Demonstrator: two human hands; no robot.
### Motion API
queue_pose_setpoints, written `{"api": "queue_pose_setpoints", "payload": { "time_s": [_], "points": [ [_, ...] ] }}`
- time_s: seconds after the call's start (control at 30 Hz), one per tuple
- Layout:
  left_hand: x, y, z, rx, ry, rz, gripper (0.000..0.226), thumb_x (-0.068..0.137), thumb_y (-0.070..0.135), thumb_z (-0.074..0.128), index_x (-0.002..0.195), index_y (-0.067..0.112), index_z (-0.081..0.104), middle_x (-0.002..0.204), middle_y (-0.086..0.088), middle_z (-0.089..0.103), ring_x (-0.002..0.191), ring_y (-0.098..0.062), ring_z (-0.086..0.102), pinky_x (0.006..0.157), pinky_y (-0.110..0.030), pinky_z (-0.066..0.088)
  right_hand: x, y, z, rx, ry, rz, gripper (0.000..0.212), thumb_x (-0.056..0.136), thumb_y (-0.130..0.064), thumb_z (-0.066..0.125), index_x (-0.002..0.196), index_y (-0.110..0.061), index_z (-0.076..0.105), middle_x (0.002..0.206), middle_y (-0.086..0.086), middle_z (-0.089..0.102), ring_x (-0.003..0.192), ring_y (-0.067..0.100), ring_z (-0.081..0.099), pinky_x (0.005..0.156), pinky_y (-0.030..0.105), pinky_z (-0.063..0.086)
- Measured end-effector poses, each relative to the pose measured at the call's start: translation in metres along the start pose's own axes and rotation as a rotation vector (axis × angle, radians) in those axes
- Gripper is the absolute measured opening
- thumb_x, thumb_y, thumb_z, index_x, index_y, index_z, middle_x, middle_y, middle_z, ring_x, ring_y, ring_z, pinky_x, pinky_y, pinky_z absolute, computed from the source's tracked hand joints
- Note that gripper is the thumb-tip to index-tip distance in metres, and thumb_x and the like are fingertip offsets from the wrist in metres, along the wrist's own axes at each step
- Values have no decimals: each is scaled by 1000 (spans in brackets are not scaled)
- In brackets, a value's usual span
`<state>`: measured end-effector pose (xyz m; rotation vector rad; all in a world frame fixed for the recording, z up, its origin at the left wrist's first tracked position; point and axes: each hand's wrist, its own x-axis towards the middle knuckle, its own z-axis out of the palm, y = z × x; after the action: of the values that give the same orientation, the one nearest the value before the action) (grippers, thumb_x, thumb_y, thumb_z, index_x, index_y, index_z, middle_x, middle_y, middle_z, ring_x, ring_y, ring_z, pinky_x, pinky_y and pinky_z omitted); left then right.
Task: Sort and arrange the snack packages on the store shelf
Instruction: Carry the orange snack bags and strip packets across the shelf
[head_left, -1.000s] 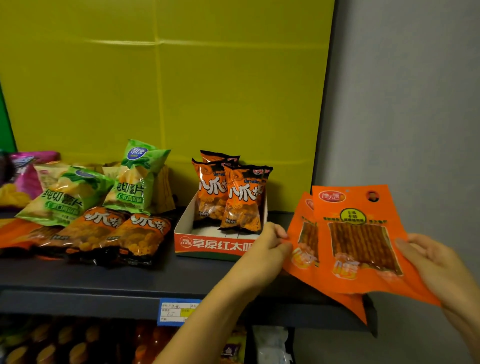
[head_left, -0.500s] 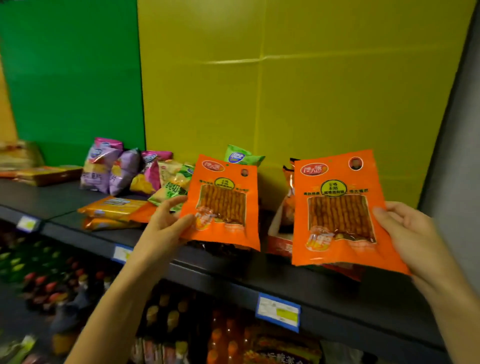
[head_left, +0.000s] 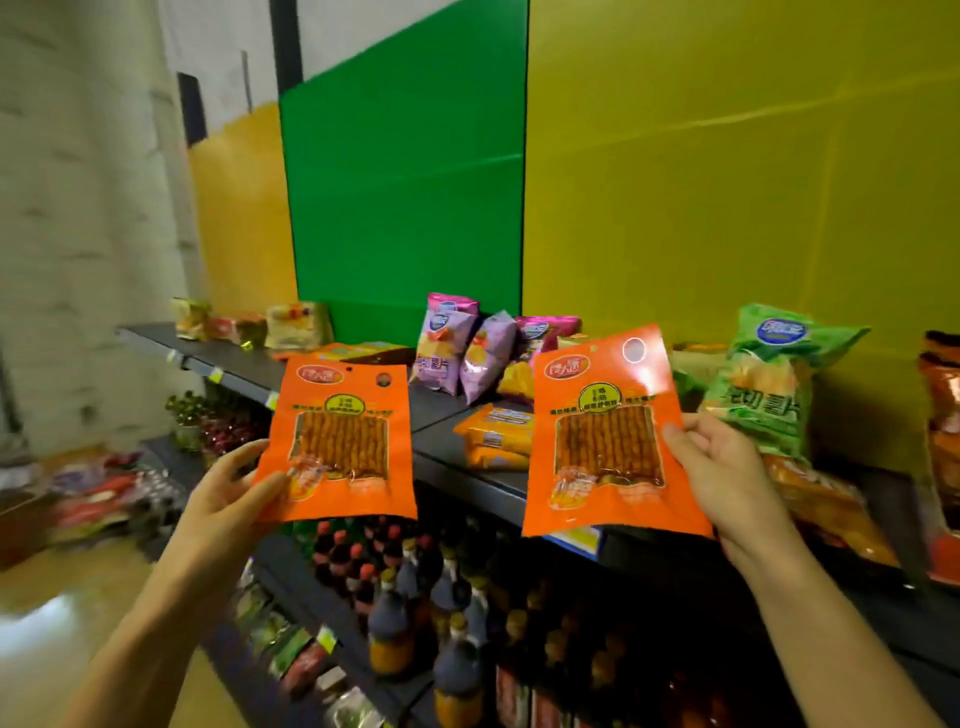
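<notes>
I hold two flat orange snack packs with clear windows showing brown sticks, both upright in front of the dark shelf (head_left: 452, 465). My left hand (head_left: 236, 491) grips the left orange pack (head_left: 340, 441) at its lower left edge. My right hand (head_left: 719, 475) grips the right orange pack (head_left: 605, 436) at its right edge. On the shelf behind lie purple chip bags (head_left: 452, 345), yellow-orange flat packs (head_left: 496, 436), a green chip bag (head_left: 769, 382) and orange-black bags (head_left: 940, 410) at the far right.
Green and yellow panels back the shelf. More packages (head_left: 249, 322) stand at the shelf's far left end. Below are rows of dark sauce bottles (head_left: 415, 587). A price tag (head_left: 579, 540) hangs on the shelf edge. A white brick wall stands at left.
The view has swung left along the shelf. My hands have moved apart, each carrying one orange pack; a second ago both packs overlapped at the shelf's right end.
</notes>
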<state>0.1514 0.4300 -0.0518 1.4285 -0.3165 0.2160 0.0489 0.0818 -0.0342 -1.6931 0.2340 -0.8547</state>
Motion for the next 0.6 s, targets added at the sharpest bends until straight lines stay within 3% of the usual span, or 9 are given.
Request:
{"api": "queue_pose_setpoints", "payload": {
  "time_s": [0.13,0.2,0.37,0.5,0.6],
  "points": [
    [31,-2,-67,54,76,-6,34,93,2,46,125,13,45,88,-1,63,55,-1,65,49,-13,52,7,-9,94,-10,-53,-24,19,93,-19,50,76,-22,58,82,10,67,78,31,62,75,45,50],
    [47,-7,-97,84,110,-11,36,93,6,48,128,14,46,93,-6,64,71,-16,63,53,-19,52,12,-12,133,-16,-68,-26,18,90,-23,52,73,-23,57,81,7,67,81,33,63,80,52,50],
    [85,-21,-148,101,196,-3,40,92,5,49,130,16,43,91,2,62,71,-13,64,52,-11,54,33,-9,222,-55,-102,-40,18,91,-21,52,74,-24,56,82,9,69,85,35,65,82,53,53],
    [124,-39,-181,90,216,-16,43,93,5,48,134,13,41,93,3,63,67,-11,66,52,-12,54,59,8,291,-68,-103,-69,12,86,-29,52,85,-20,60,88,15,71,88,39,65,80,53,52],
    [165,-55,-202,108,225,-12,42,93,5,48,134,12,41,95,0,62,73,-15,67,53,-13,55,78,18,340,-68,-102,-87,11,90,-22,51,87,-16,60,89,17,70,87,39,64,80,51,53]
  ]
}}
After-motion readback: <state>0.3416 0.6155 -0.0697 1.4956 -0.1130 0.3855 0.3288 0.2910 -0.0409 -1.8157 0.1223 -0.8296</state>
